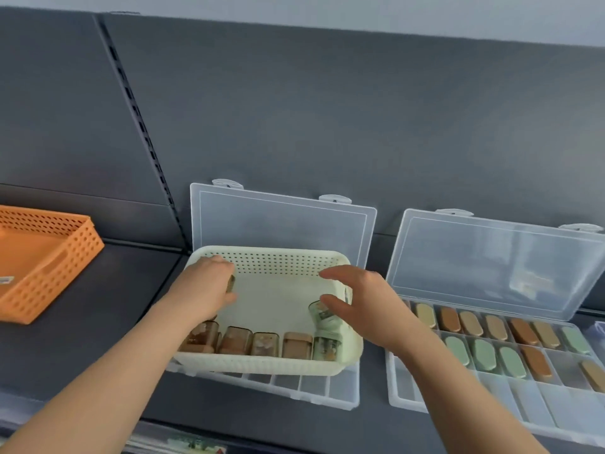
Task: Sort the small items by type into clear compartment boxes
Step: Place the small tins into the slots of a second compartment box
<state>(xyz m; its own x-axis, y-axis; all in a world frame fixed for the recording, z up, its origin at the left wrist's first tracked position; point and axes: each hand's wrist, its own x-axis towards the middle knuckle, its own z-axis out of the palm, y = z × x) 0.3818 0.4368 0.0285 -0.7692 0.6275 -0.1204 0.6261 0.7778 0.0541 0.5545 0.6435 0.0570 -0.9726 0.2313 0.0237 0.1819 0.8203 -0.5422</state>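
While brown tins point(265, 344) line the near wall of the cream basket point(262, 367), a green tin point(319, 317) leans at its right side, just under the right hand point(360, 303), which is spread and empty (the nearer one). Farther back, the left hand point(206, 286) grips an olive tin point(231, 283).

The cream basket point(271, 262) and the orange tray point(49, 270) are perforated plastic — matt and smooth. The left box point(281, 224) and right box point(491, 257) are clear plastic, lids faintly glossy. The small items point(484, 355) look satin-smooth; the grey shelf point(108, 322), matt.
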